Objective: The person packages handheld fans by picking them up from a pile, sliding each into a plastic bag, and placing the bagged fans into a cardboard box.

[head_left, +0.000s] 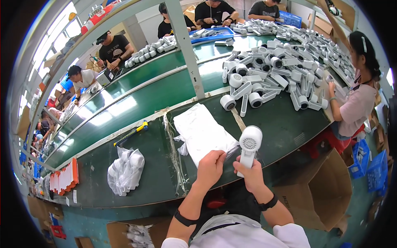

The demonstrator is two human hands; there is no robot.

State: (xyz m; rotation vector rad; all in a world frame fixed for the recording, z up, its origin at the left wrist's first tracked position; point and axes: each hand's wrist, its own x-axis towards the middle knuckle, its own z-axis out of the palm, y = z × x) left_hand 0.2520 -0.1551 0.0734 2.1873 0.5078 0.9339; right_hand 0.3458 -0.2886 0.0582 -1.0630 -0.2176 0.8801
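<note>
1. The right hand [252, 174] holds a white fan [250, 142] by its handle. Its fingers and thumb are wrapped around the low part.
2. The fan is up in front of the person, near the close edge of the green table [159, 167]. Its round end points up, and its little slots face the person.
3. The left hand [211, 167] is curled up small, with its fingers close together. It is at the near edge of a stack of thin white plastic [202, 130]. I cannot tell if it is pinching a sheet.
4. The stack lies on the table, just left of the fan.
5. A big heap of fans [277, 74] lies farther back on the right. A clear bag with white things in it [126, 169] and a yellow and black tool [133, 134] lie to the left.
6. I think the step now is holding one fan while the other hand works at the white plastic.
7. The next move seems to call for a light pinch on just one sheet, with the fan held firmly and kept off the stack.
</note>
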